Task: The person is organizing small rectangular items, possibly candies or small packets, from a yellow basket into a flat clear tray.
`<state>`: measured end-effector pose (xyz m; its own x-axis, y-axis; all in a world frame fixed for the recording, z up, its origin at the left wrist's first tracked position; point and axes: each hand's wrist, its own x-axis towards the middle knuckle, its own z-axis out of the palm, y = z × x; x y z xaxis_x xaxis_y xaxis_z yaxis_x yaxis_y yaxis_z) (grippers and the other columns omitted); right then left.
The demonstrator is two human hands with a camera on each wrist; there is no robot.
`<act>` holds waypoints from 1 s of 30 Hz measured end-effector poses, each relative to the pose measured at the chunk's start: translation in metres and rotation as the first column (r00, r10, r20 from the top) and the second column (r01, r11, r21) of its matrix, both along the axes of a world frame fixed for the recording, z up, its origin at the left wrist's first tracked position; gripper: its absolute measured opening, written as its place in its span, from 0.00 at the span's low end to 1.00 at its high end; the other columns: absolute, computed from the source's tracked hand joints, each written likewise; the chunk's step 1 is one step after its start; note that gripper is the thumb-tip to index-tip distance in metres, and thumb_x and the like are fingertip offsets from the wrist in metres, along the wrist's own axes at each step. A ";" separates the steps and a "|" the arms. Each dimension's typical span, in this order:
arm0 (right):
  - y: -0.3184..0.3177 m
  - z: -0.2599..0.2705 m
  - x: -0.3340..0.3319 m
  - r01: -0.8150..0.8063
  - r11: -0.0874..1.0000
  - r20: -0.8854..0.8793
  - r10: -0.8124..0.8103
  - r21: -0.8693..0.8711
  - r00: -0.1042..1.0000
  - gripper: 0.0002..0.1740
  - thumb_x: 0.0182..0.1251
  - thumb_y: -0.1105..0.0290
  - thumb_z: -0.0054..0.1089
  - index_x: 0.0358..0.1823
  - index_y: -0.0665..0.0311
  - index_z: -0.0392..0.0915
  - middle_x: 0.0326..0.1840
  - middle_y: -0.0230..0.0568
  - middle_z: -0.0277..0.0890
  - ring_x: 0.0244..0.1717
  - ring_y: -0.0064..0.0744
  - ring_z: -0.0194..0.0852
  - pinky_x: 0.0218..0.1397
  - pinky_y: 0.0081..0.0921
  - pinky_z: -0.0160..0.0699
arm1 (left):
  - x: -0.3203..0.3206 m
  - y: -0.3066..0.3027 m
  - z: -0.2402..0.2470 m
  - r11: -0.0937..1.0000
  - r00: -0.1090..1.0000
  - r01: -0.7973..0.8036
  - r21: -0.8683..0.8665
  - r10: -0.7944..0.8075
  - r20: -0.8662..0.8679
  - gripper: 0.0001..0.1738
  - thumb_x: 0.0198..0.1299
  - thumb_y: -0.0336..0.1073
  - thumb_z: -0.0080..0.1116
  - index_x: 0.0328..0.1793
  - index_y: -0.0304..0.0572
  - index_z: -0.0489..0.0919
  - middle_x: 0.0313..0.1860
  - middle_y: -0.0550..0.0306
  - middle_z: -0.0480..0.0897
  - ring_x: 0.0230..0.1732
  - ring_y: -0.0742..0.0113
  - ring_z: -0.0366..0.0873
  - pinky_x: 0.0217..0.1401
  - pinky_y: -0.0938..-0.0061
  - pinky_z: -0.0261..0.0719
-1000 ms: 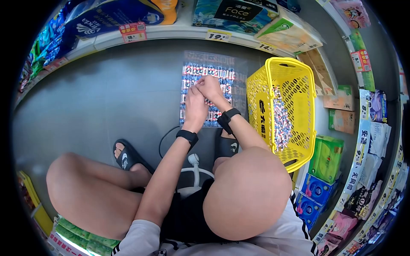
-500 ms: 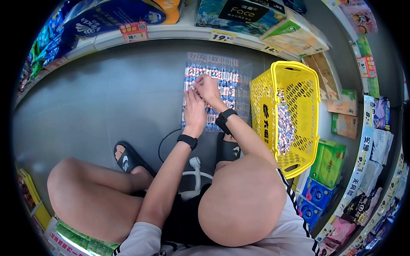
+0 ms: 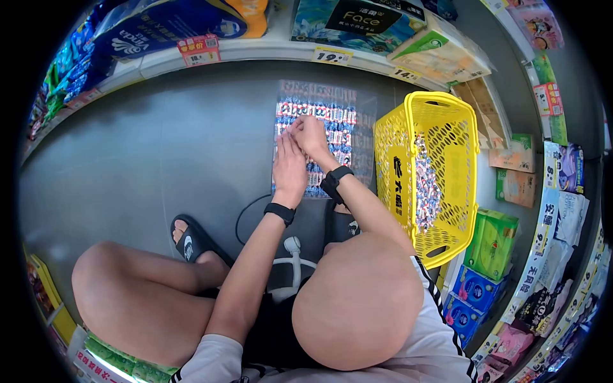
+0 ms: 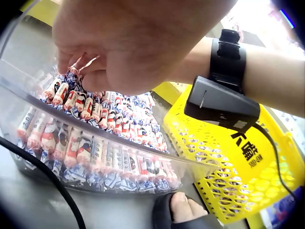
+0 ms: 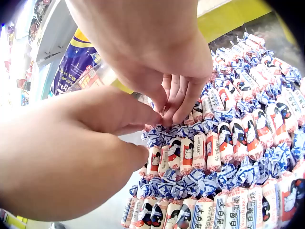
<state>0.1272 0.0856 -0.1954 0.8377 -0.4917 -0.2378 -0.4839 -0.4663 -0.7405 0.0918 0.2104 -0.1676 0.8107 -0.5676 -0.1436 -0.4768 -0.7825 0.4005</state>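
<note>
On the floor stands a clear plastic box [image 4: 71,116] packed with neat rows of wrapped candies [image 5: 238,140], in white, red and blue wrappers with twisted blue ends. My left hand [image 3: 290,169] reaches over the box, its fingers fairly straight. In the right wrist view its thumb [image 5: 136,155] and forefinger rest at the end of a candy row. My right hand [image 3: 311,136] is just beyond it, fingers bent and fingertips pinched together at a candy in the upper left part. That candy is mostly hidden behind the fingers.
A yellow shopping basket [image 3: 472,159] holding many loose candies [image 3: 426,185] stands right of the box. Shelves with tissue packs [image 3: 434,48] run along the back and right. A black cable [image 3: 237,220] and a white stool frame [image 3: 295,262] lie near my feet.
The head view shifted slightly, so the box and basket sit a little lower and further right. My left fingers have straightened; my right hand stays bent over nearly the same spot.
</note>
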 end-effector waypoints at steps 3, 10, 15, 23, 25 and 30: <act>-0.003 -0.010 0.000 -0.005 0.997 0.033 0.002 0.074 0.999 0.06 0.63 0.74 0.73 0.37 0.70 0.88 0.29 0.49 0.89 0.33 0.38 0.91 0.40 0.32 0.88 | 0.000 0.001 -0.005 0.999 0.997 0.029 0.015 -0.030 0.072 0.45 0.56 0.26 0.69 0.79 0.18 0.63 0.81 0.33 0.65 0.85 0.39 0.59 0.83 0.62 0.69; -0.002 -0.004 -0.001 -0.023 0.999 0.033 0.021 0.043 0.999 0.04 0.60 0.79 0.66 0.34 0.69 0.88 0.33 0.56 0.88 0.37 0.48 0.92 0.44 0.39 0.89 | -0.001 0.001 -0.004 0.999 0.998 0.017 0.031 -0.019 0.052 0.44 0.56 0.27 0.69 0.79 0.18 0.64 0.81 0.33 0.64 0.84 0.39 0.59 0.82 0.61 0.69; -0.006 -0.009 -0.002 -0.036 0.997 0.036 0.033 0.069 0.999 0.05 0.65 0.77 0.72 0.37 0.72 0.87 0.28 0.47 0.89 0.29 0.33 0.91 0.36 0.29 0.87 | -0.001 0.002 -0.002 0.999 0.998 0.025 0.035 -0.027 0.053 0.44 0.56 0.25 0.68 0.79 0.18 0.64 0.81 0.32 0.63 0.84 0.39 0.60 0.82 0.61 0.70; -0.027 0.018 -0.024 -0.080 0.997 -0.001 0.080 0.009 0.997 0.06 0.58 0.80 0.66 0.35 0.67 0.89 0.32 0.54 0.89 0.37 0.45 0.92 0.45 0.37 0.88 | -0.004 0.003 -0.008 0.997 0.992 0.062 0.044 -0.066 0.110 0.47 0.51 0.22 0.69 0.79 0.19 0.62 0.82 0.38 0.63 0.84 0.41 0.61 0.76 0.59 0.77; -0.031 0.028 -0.036 -0.180 0.976 -0.038 0.176 -0.126 0.984 0.08 0.59 0.76 0.68 0.40 0.67 0.89 0.31 0.48 0.90 0.36 0.38 0.93 0.45 0.31 0.88 | -0.006 0.004 0.001 0.996 0.989 0.082 0.033 -0.085 0.120 0.42 0.54 0.23 0.67 0.77 0.20 0.65 0.80 0.39 0.65 0.82 0.41 0.63 0.75 0.58 0.78; -0.036 0.064 -0.060 -0.190 0.962 -0.122 0.168 -0.198 0.978 0.15 0.61 0.73 0.66 0.50 0.64 0.88 0.38 0.53 0.89 0.44 0.55 0.90 0.52 0.44 0.87 | -0.003 0.003 0.005 0.986 0.989 0.132 -0.106 -0.124 0.080 0.25 0.58 0.25 0.65 0.63 0.25 0.76 0.67 0.41 0.75 0.69 0.42 0.75 0.66 0.53 0.83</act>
